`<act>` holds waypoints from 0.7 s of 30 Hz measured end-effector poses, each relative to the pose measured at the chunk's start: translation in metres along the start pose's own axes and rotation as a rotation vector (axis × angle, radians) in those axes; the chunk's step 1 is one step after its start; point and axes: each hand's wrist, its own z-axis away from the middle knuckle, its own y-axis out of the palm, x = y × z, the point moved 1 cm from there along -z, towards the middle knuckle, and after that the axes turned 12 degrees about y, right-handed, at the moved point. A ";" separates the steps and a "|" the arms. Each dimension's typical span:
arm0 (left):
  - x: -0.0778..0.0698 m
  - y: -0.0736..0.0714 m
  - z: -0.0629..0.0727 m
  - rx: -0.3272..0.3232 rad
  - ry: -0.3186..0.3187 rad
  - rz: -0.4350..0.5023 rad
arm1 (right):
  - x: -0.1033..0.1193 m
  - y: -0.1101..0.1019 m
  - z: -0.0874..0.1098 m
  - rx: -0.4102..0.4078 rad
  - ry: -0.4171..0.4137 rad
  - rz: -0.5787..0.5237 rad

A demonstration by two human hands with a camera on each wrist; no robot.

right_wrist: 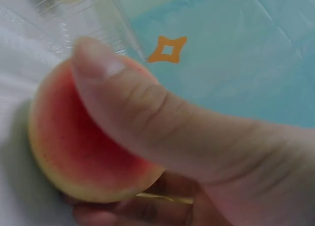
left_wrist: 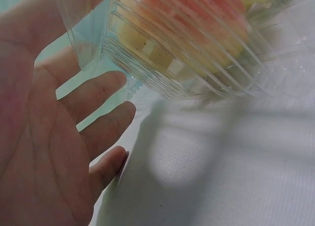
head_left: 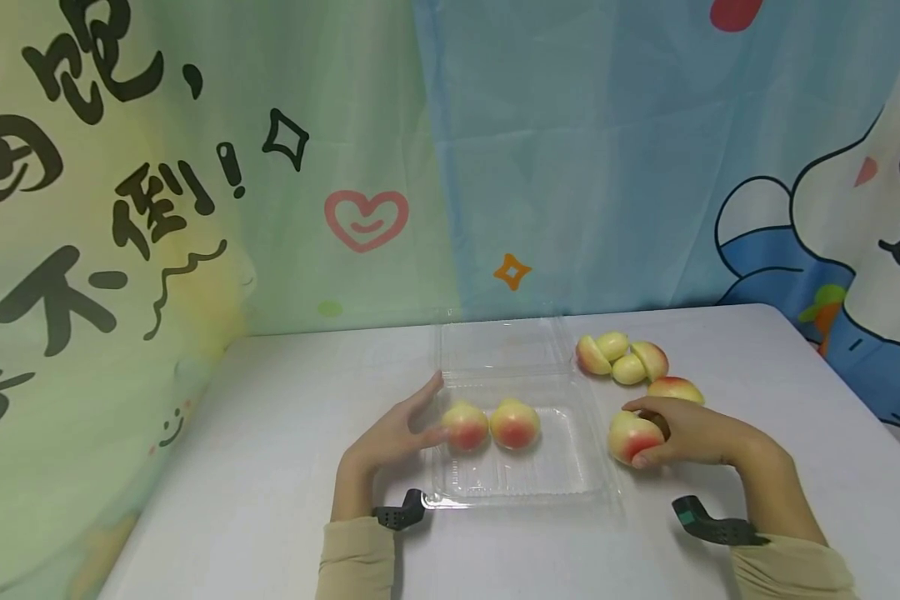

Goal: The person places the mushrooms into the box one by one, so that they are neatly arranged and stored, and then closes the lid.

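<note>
- Pale green and blue fabric backdrop (head_left: pixel 570 183), its white cartoon animal (head_left: pixel 888 225) cut off by the right edge, hangs behind a white worktop (head_left: pixel 270 467).
- Clear plastic box (head_left: pixel 562 467) on the worktop, lid laid back, its transparent edges faint; two round yellow-and-red peaches (head_left: pixel 515 423) sit side by side inside.
- Left hand (head_left: pixel 397 429): fingers straight and spread at the box's left wall, thumb cut off in the left wrist view.
- Right hand (head_left: pixel 693 432): fingers clamped on a third peach (head_left: pixel 630 433), partly covered, just right of the box.
- Beyond, a partly hidden red-and-yellow fruit (head_left: pixel 675 387) and a small cluster of fruit pieces (head_left: pixel 628 369).
</note>
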 end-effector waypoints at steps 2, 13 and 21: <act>0.000 0.000 0.000 0.001 -0.001 -0.002 | 0.000 0.001 -0.001 -0.040 -0.033 0.002; -0.002 0.000 0.000 0.002 -0.011 -0.008 | -0.005 0.004 -0.010 -0.080 -0.041 -0.032; 0.001 0.000 0.000 -0.002 -0.002 0.014 | -0.005 0.004 -0.013 -0.159 -0.066 -0.031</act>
